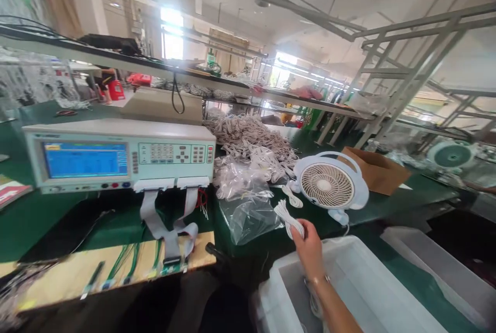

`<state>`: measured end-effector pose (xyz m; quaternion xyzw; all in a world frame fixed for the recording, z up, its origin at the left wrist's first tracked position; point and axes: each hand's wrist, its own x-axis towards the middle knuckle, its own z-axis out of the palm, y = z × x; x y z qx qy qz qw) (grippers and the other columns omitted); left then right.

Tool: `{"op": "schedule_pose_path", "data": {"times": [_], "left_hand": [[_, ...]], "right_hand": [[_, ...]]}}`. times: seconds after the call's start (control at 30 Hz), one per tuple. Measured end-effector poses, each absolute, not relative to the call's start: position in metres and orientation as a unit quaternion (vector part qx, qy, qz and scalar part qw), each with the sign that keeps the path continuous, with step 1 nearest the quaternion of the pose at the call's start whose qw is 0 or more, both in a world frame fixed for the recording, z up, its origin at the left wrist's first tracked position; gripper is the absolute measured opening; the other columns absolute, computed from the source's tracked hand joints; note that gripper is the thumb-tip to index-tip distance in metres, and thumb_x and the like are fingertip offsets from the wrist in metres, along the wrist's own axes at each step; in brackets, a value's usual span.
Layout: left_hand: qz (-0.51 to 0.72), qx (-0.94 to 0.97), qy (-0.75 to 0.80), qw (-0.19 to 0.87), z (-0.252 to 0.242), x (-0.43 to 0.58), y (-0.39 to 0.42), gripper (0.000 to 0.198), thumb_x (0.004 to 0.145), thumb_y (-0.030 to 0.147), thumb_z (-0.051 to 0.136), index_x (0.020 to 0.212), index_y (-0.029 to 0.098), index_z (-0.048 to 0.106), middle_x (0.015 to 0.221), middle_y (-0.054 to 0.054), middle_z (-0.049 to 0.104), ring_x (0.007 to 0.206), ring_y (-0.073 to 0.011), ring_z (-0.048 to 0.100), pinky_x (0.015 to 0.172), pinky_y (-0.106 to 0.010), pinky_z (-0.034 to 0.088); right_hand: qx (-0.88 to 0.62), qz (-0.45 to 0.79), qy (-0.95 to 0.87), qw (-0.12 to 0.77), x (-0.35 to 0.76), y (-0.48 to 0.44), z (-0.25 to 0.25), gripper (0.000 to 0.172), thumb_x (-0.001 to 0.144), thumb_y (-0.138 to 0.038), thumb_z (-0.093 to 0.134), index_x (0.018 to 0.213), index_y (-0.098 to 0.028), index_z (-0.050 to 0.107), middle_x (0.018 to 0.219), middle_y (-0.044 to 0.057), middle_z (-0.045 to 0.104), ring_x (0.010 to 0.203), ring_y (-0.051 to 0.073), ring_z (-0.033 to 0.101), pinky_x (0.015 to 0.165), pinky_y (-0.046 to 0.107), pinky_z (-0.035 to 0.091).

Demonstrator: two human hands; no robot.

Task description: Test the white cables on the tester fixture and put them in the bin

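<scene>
My right hand (309, 245) is closed around a bundle of white cable (287, 218), held above the near edge of the green bench. Just beyond it lies another coiled white cable (293, 196). Clear plastic bags (248, 214) rest to the left of the held bundle, in front of a large heap of white cables (251, 139). Below my right forearm stands a white plastic bin (349, 250) with some cable inside it. My left hand is out of the picture.
A white fan (327, 184) stands right of the bundle, with a cardboard box (374, 170) behind it. At left a tester with a blue screen (85, 160) has grey ribbon cables (155, 214) running to a wooden board (65, 284). A shelf (217, 80) crosses above the bench.
</scene>
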<state>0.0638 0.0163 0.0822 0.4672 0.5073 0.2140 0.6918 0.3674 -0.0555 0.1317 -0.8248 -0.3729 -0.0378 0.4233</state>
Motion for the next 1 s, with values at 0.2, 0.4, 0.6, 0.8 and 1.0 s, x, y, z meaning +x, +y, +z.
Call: {"op": "schedule_pose_path", "data": {"times": [0.2, 0.4, 0.6, 0.8, 1.0], "left_hand": [[0.261, 0.427, 0.308, 0.809, 0.094, 0.054, -0.025, 0.062, 0.049, 0.040, 0.073, 0.104, 0.019, 0.052, 0.101, -0.008, 0.058, 0.094, -0.0245, 0.052, 0.083, -0.037, 0.040], [0.392, 0.472, 0.278, 0.739, 0.079, 0.036, -0.021, 0.044, 0.068, 0.020, 0.059, 0.110, 0.019, 0.046, 0.105, -0.006, 0.056, 0.097, -0.0203, 0.050, 0.088, -0.033, 0.035], [0.398, 0.622, 0.389, 0.550, 0.071, -0.006, -0.016, 0.049, 0.067, 0.014, 0.056, 0.114, 0.023, 0.045, 0.109, -0.003, 0.055, 0.097, -0.0187, 0.050, 0.089, -0.030, 0.035], [0.386, 0.673, 0.371, 0.511, 0.050, -0.014, 0.000, 0.046, 0.068, 0.021, 0.058, 0.113, 0.021, 0.046, 0.114, -0.007, 0.051, 0.104, -0.0210, 0.045, 0.090, -0.032, 0.032], [0.437, 0.424, 0.408, 0.680, 0.043, 0.003, -0.006, 0.029, 0.066, 0.034, 0.061, 0.086, 0.013, 0.056, 0.080, -0.004, 0.055, 0.069, -0.0129, 0.051, 0.064, -0.023, 0.041]], "right_hand": [[-0.687, 0.129, -0.585, 0.412, 0.228, -0.110, 0.107, 0.017, 0.073, -0.025, 0.051, 0.088, -0.019, 0.046, 0.076, 0.001, 0.053, 0.066, 0.013, 0.050, 0.062, 0.023, 0.043], [-0.631, 0.281, -0.626, 0.361, 0.174, -0.067, 0.106, 0.016, 0.076, -0.028, 0.048, 0.087, -0.018, 0.056, 0.081, 0.005, 0.059, 0.071, 0.016, 0.053, 0.064, 0.025, 0.043], [-0.626, 0.494, -0.466, 0.384, 0.143, -0.018, 0.079, 0.024, 0.065, -0.033, 0.061, 0.082, -0.015, 0.059, 0.074, 0.005, 0.064, 0.065, 0.018, 0.058, 0.059, 0.028, 0.046], [-0.565, 0.665, -0.297, 0.388, 0.142, -0.005, 0.044, 0.027, 0.064, -0.034, 0.062, 0.087, -0.020, 0.058, 0.083, 0.002, 0.065, 0.073, 0.019, 0.059, 0.062, 0.029, 0.048], [-0.618, 0.530, -0.379, 0.441, 0.132, -0.015, 0.041, 0.027, 0.066, -0.035, 0.060, 0.086, -0.017, 0.057, 0.076, 0.003, 0.065, 0.070, 0.018, 0.058, 0.063, 0.026, 0.044]]}}
